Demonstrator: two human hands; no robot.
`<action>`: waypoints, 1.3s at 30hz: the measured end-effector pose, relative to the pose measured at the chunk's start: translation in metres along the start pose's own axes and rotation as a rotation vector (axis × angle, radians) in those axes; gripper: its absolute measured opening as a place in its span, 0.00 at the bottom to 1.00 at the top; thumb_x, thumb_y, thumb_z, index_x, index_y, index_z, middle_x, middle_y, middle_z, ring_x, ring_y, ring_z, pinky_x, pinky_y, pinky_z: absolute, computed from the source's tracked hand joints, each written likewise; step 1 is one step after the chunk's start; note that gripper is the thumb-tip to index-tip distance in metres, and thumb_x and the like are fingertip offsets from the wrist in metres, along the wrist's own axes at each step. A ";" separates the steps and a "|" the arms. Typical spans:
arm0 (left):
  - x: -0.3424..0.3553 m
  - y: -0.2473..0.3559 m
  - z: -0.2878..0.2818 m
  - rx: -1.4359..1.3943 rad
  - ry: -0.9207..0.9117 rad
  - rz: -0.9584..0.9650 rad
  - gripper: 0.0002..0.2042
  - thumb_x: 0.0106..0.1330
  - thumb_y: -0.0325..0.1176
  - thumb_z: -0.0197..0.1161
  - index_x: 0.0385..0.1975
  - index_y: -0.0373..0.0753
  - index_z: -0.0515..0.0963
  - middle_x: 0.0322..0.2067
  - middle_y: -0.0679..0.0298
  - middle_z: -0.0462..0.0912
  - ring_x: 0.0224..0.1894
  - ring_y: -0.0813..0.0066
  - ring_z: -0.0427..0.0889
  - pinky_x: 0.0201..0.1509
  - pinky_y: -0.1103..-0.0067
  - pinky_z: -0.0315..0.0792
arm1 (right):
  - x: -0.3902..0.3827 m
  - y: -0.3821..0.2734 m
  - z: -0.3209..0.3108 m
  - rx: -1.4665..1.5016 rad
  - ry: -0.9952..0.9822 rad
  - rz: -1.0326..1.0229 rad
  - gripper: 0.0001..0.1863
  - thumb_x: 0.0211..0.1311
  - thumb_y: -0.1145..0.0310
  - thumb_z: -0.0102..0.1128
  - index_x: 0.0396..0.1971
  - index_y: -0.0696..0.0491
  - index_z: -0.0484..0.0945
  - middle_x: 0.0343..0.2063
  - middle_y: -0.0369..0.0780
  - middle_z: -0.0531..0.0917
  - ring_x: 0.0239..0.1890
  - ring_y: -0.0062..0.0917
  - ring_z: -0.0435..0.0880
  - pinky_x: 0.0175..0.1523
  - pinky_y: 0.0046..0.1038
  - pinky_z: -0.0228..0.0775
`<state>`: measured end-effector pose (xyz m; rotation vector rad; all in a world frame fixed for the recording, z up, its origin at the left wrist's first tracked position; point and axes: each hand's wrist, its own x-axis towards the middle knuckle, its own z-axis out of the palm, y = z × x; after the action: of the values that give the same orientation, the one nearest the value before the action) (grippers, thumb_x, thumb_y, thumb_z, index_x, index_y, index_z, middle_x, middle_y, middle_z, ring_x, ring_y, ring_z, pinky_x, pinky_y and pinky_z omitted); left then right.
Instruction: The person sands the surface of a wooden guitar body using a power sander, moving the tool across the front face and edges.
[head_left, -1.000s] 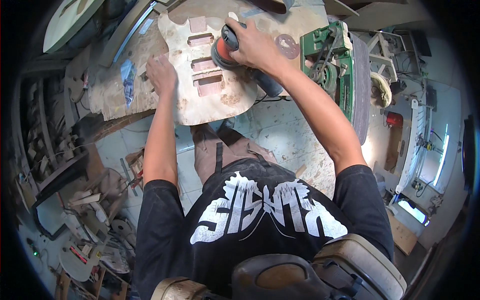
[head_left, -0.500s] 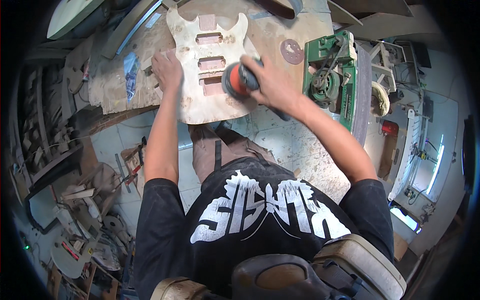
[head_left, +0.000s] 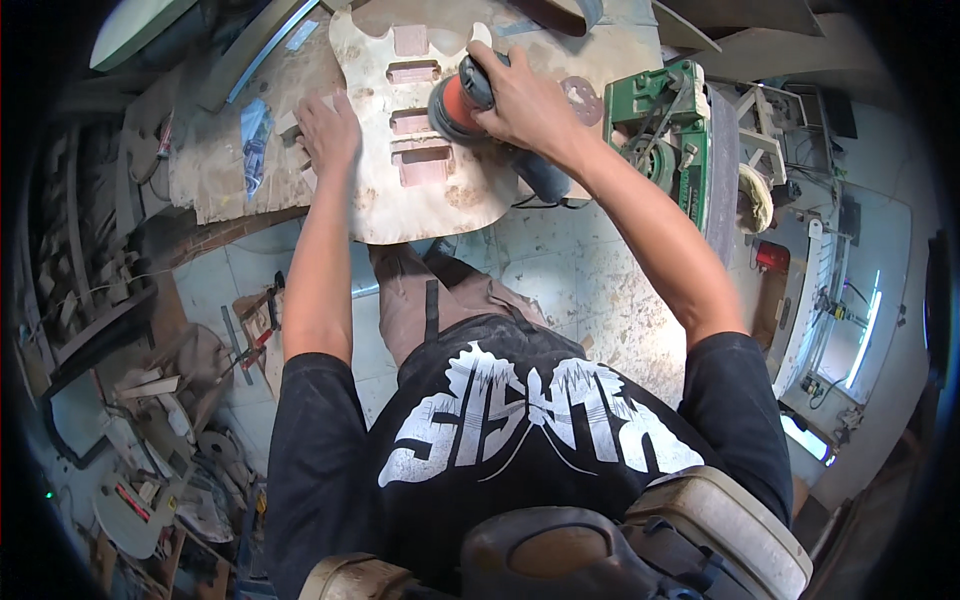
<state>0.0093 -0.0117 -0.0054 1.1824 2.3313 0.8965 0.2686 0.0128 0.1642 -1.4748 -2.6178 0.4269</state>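
A pale wooden electric guitar body (head_left: 385, 195) with several rectangular cavities lies on the workbench (head_left: 215, 185); its rounded lower end reaches past the near edge. My right hand (head_left: 530, 105) is wrapped round the dark top of an orange and black random orbital sander (head_left: 462, 108). The sander's pad sits on the guitar body's right side, beside the cavities, with its dark rear part hanging behind my wrist. My left hand (head_left: 330, 135) lies against the body's left edge, fingers stretched forward, next to a small wooden piece (head_left: 288, 125). Its thumb is hard to make out.
A green belt sander (head_left: 655, 130) stands right of the guitar body. A round sanding disc (head_left: 582, 100) lies between them. On the left lies a blue and clear plastic packet (head_left: 254, 150). A sanding belt loop (head_left: 560, 15) is at the back. Wood scraps (head_left: 165, 385) crowd the lower left.
My right hand has moved the sander away from me, up the guitar body's right side, uncovering the lowest cavity. My left hand stays at the left edge, its fingers a little straighter.
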 end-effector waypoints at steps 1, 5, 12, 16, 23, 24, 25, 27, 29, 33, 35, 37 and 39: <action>0.000 0.000 0.000 0.011 0.005 -0.008 0.31 0.80 0.52 0.47 0.71 0.32 0.63 0.72 0.45 0.64 0.80 0.46 0.54 0.78 0.40 0.52 | 0.002 0.002 -0.002 -0.001 0.004 -0.014 0.42 0.56 0.64 0.73 0.71 0.42 0.63 0.49 0.59 0.75 0.41 0.63 0.83 0.47 0.53 0.80; 0.003 -0.007 0.000 -0.010 0.006 -0.033 0.31 0.81 0.52 0.47 0.73 0.33 0.62 0.73 0.45 0.63 0.81 0.47 0.52 0.79 0.40 0.51 | -0.016 -0.006 0.006 -0.004 -0.007 -0.139 0.41 0.53 0.70 0.69 0.70 0.43 0.64 0.50 0.62 0.74 0.42 0.64 0.83 0.48 0.54 0.80; 0.000 -0.009 -0.001 -0.260 0.114 -0.022 0.27 0.81 0.46 0.48 0.69 0.32 0.67 0.69 0.41 0.69 0.72 0.43 0.67 0.75 0.56 0.61 | 0.019 0.009 -0.003 -0.030 -0.012 0.036 0.42 0.55 0.62 0.70 0.71 0.44 0.63 0.51 0.60 0.75 0.44 0.62 0.85 0.49 0.53 0.80; 0.002 -0.014 -0.002 -0.321 0.207 -0.028 0.25 0.81 0.46 0.48 0.67 0.32 0.70 0.65 0.41 0.73 0.69 0.43 0.70 0.74 0.59 0.62 | 0.044 -0.021 0.003 -0.059 -0.029 -0.029 0.39 0.58 0.59 0.69 0.70 0.44 0.64 0.49 0.60 0.76 0.42 0.61 0.86 0.49 0.55 0.80; -0.004 -0.023 -0.010 -0.385 0.268 0.008 0.23 0.81 0.42 0.49 0.65 0.31 0.71 0.63 0.40 0.75 0.68 0.42 0.71 0.72 0.59 0.63 | 0.067 -0.041 0.015 -0.031 -0.065 -0.180 0.39 0.61 0.58 0.71 0.71 0.44 0.63 0.51 0.63 0.76 0.42 0.63 0.85 0.49 0.53 0.81; -0.005 -0.023 -0.010 -0.404 0.271 -0.020 0.23 0.81 0.42 0.49 0.65 0.31 0.71 0.63 0.40 0.75 0.67 0.42 0.72 0.72 0.58 0.63 | 0.065 -0.031 0.010 -0.064 -0.056 -0.134 0.41 0.59 0.58 0.72 0.71 0.44 0.63 0.50 0.63 0.76 0.43 0.63 0.85 0.50 0.52 0.81; -0.006 -0.022 -0.010 -0.423 0.273 -0.047 0.22 0.81 0.41 0.49 0.65 0.30 0.71 0.63 0.39 0.75 0.67 0.41 0.72 0.71 0.58 0.64 | 0.062 -0.020 0.005 -0.098 -0.046 -0.088 0.42 0.58 0.57 0.73 0.71 0.44 0.62 0.50 0.62 0.76 0.44 0.63 0.85 0.51 0.51 0.81; -0.007 -0.014 -0.007 -0.456 0.276 -0.050 0.22 0.81 0.41 0.49 0.65 0.30 0.71 0.63 0.39 0.75 0.67 0.41 0.72 0.71 0.58 0.64 | 0.051 0.005 -0.007 -0.102 -0.038 -0.065 0.43 0.56 0.57 0.74 0.71 0.43 0.62 0.50 0.62 0.76 0.45 0.63 0.84 0.51 0.51 0.81; -0.007 -0.012 -0.005 -0.479 0.285 -0.052 0.22 0.81 0.41 0.49 0.65 0.30 0.71 0.63 0.39 0.75 0.66 0.41 0.72 0.71 0.58 0.64 | 0.049 0.008 -0.006 -0.097 -0.031 -0.048 0.44 0.55 0.56 0.75 0.71 0.43 0.62 0.49 0.62 0.76 0.45 0.63 0.84 0.52 0.51 0.81; -0.005 -0.013 -0.005 -0.511 0.282 -0.052 0.22 0.81 0.41 0.49 0.65 0.30 0.70 0.63 0.39 0.75 0.67 0.41 0.72 0.71 0.58 0.65 | 0.052 -0.025 0.003 -0.116 -0.078 -0.059 0.44 0.55 0.59 0.74 0.71 0.43 0.62 0.50 0.62 0.76 0.45 0.64 0.84 0.51 0.52 0.81; -0.005 -0.015 -0.011 -0.522 0.286 -0.062 0.23 0.81 0.41 0.49 0.65 0.30 0.70 0.63 0.39 0.75 0.67 0.41 0.72 0.71 0.58 0.64 | 0.064 -0.054 0.007 -0.049 -0.126 -0.123 0.42 0.56 0.60 0.73 0.71 0.44 0.62 0.50 0.62 0.76 0.44 0.64 0.85 0.51 0.53 0.80; -0.007 -0.018 -0.019 -0.601 0.276 -0.123 0.23 0.82 0.40 0.48 0.66 0.30 0.70 0.64 0.41 0.75 0.69 0.45 0.73 0.72 0.61 0.65 | 0.074 -0.067 0.008 -0.044 -0.123 -0.139 0.40 0.57 0.62 0.72 0.69 0.44 0.63 0.49 0.61 0.77 0.44 0.64 0.85 0.50 0.53 0.81; -0.013 -0.022 -0.028 -0.652 0.251 -0.160 0.23 0.82 0.40 0.48 0.67 0.30 0.69 0.65 0.41 0.75 0.69 0.47 0.73 0.72 0.62 0.65 | 0.085 -0.068 0.011 -0.060 -0.066 -0.237 0.40 0.56 0.62 0.71 0.69 0.43 0.63 0.49 0.61 0.77 0.44 0.64 0.85 0.50 0.53 0.81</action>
<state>-0.0119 -0.0427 0.0008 0.6303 2.0059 1.6474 0.1653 0.0499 0.1701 -1.1632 -2.8349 0.3811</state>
